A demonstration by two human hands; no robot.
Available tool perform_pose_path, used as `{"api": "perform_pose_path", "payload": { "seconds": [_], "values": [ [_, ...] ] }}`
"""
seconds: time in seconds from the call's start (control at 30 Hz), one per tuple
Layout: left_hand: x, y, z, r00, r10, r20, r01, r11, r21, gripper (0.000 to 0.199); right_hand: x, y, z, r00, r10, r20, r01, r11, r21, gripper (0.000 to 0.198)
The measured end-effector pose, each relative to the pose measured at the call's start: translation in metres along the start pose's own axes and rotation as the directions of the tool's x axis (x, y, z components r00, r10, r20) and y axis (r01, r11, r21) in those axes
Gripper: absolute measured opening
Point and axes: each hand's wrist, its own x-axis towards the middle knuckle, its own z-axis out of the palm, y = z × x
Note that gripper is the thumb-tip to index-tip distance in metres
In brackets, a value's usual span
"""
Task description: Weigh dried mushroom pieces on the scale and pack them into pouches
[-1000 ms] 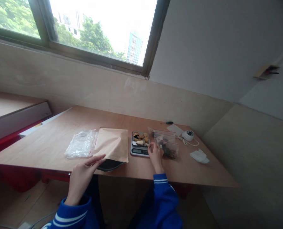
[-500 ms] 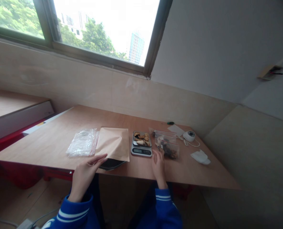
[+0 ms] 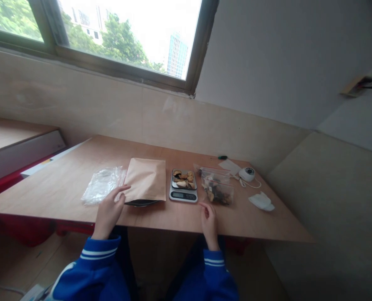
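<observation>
Kraft paper, light and pliant: the left hand [image 3: 109,209] rests loose-fingered on the near corner of the brown envelope [image 3: 145,184], best pinched there; the right hand [image 3: 209,217] (fingers curled, empty) sits short of the zip bag [image 3: 218,191]; the scale [image 3: 183,190] lies between them, carrying brittle dried pieces.

Light brown plywood surface [image 3: 63,188] bearing, left to right: crumpled clear plastic bags [image 3: 102,190]; tan paper envelope [image 3: 145,184]; grey digital scale [image 3: 183,191] holding dried pieces; clear zip bag [image 3: 217,189] of dark pieces; small white round device [image 3: 246,174]; crumpled white tissue [image 3: 261,201].
</observation>
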Motion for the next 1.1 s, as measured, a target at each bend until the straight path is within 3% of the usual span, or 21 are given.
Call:
{"api": "perform_pose_path", "payload": {
  "seconds": [0.1, 0.2, 0.33, 0.43, 0.53, 0.63, 0.73, 0.77, 0.9, 1.0, 1.1],
  "values": [
    [0.015, -0.025, -0.002, 0.995, -0.016, -0.098, 0.029, 0.99, 0.137, 0.04, -0.002, -0.003, 0.001, 0.999, -0.021, -0.04, 0.02, 0.999, -0.034, 0.027],
    [0.028, -0.054, 0.001, 0.996, -0.084, -0.017, 0.085, 0.954, 0.287, 0.045, -0.002, -0.008, 0.002, 0.997, -0.059, -0.046, 0.055, 0.995, -0.083, 0.026],
    [0.036, -0.073, 0.003, 0.997, -0.08, 0.015, 0.073, 0.956, 0.285, 0.045, -0.002, -0.013, 0.003, 0.995, -0.09, -0.034, 0.085, 0.988, -0.13, 0.026],
    [0.035, -0.07, 0.0, 0.986, -0.164, -0.01, 0.163, 0.962, 0.217, 0.039, -0.002, -0.013, 0.004, 0.995, -0.092, -0.04, 0.084, 0.983, -0.16, 0.026],
    [0.029, -0.057, -0.006, 0.943, -0.292, -0.157, 0.312, 0.943, 0.118, 0.033, -0.003, -0.012, 0.004, 0.996, -0.084, -0.036, 0.076, 0.981, -0.179, 0.027],
    [0.015, -0.034, -0.012, 0.854, -0.29, -0.432, 0.324, 0.946, 0.006, 0.033, -0.006, -0.02, 0.004, 0.996, -0.071, -0.058, 0.062, 0.987, -0.149, 0.026],
    [-0.009, 0.001, -0.012, 0.823, -0.135, -0.552, 0.16, 0.987, -0.003, 0.027, -0.014, -0.052, 0.009, 0.994, -0.037, -0.103, 0.032, 0.998, -0.055, 0.026],
    [-0.017, 0.015, -0.01, 0.846, -0.047, -0.531, 0.058, 0.998, 0.003, 0.025, -0.017, -0.068, 0.013, 0.996, -0.026, -0.089, 0.026, 1.0, -0.004, 0.025],
    [-0.048, 0.063, 0.008, 0.885, 0.311, -0.345, -0.334, 0.943, -0.006, 0.013, -0.024, -0.142, 0.034, 0.992, 0.011, 0.125, -0.047, 0.957, 0.286, 0.029],
    [-0.059, 0.08, 0.021, 0.836, 0.534, -0.125, -0.547, 0.831, -0.104, 0.014, -0.026, -0.18, 0.047, 0.987, 0.067, 0.149, -0.128, 0.882, 0.454, 0.031],
    [-0.061, 0.08, 0.024, 0.795, 0.606, -0.026, -0.596, 0.772, -0.221, 0.017, -0.025, -0.194, 0.052, 0.984, 0.139, 0.111, -0.176, 0.842, 0.509, 0.028]
  ]
}}
